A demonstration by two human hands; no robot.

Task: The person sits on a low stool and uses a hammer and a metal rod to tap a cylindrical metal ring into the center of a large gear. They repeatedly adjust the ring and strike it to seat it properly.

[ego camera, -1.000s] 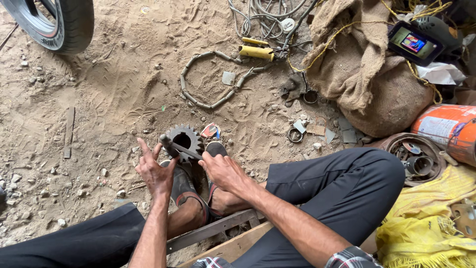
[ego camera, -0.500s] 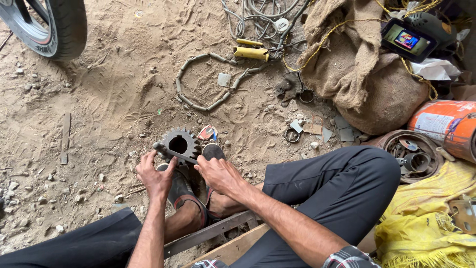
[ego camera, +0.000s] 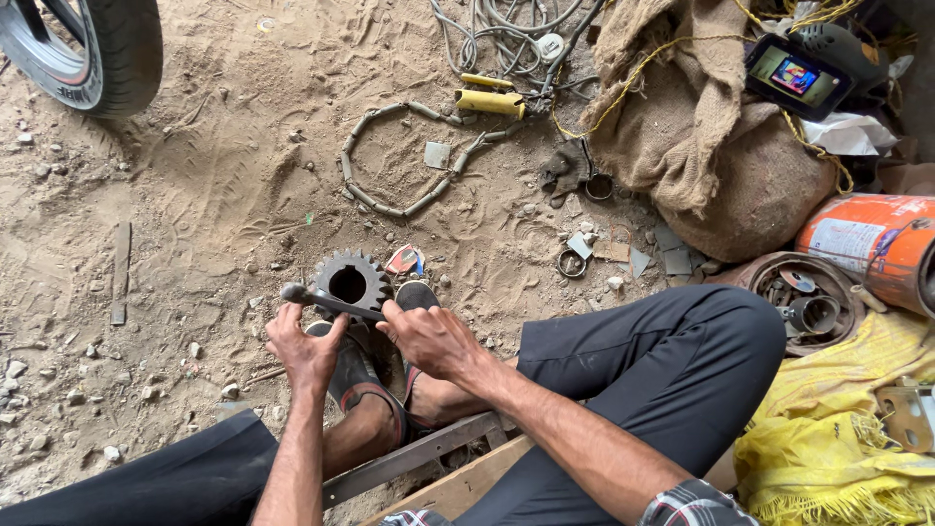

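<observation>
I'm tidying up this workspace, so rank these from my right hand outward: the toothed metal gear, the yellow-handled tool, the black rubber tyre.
1. Toothed metal gear: just left of and above the right hand.
2. Yellow-handled tool: farther up, among the cables.
3. Black rubber tyre: farthest, top left corner.

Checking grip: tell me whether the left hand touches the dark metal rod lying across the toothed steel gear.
Touching. The head view shows the left hand closed around the dark metal rod near its end.

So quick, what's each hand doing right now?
Left hand: closed around the metal rod lying across the gear.
Right hand: fingers pressing on the same rod.
</observation>
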